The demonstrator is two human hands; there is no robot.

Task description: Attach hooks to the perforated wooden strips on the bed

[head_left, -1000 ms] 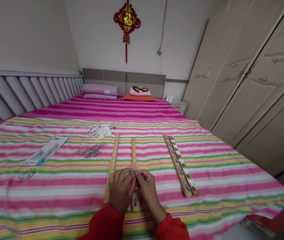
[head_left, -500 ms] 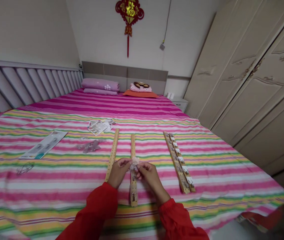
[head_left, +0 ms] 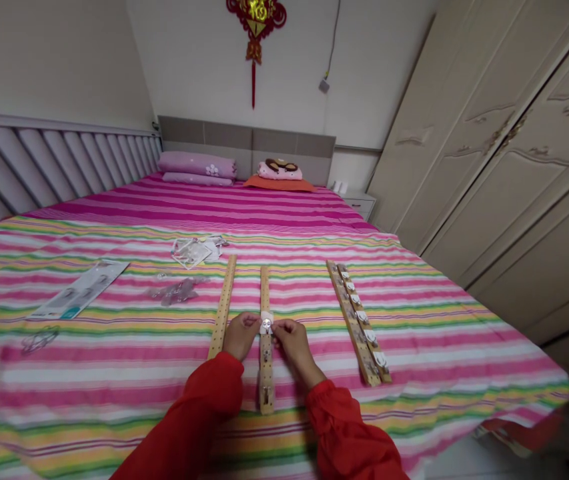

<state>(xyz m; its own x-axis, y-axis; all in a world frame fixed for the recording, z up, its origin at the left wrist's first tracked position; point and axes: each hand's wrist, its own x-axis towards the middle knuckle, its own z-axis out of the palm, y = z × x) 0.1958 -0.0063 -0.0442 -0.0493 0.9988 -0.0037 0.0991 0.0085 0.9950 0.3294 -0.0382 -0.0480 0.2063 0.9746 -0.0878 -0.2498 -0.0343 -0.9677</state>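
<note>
Two bare wooden strips with rows of holes lie lengthwise on the striped bed cover [head_left: 414,347]. My left hand [head_left: 241,335] and my right hand [head_left: 291,343] meet over the middle strip [head_left: 265,293]. Both pinch a small white-backed metal hook [head_left: 266,323] and hold it against that strip about halfway along. Near the strip's close end sits another small hook [head_left: 266,393]. The left strip [head_left: 225,303] runs beside my left hand. To the right lies a pair of strips [head_left: 359,323] fitted with several white hooks.
Clear plastic wrappers [head_left: 195,250] and loose hooks [head_left: 174,291] lie at the left middle, a long packaging card [head_left: 80,290] farther left. Pillows [head_left: 197,165] rest at the headboard. A cream wardrobe [head_left: 509,153] stands on the right.
Both hands have moved farther up the middle strip, away from me, carrying the small hook. It now sits against the strip. The near hook on the strip has come into view.
</note>
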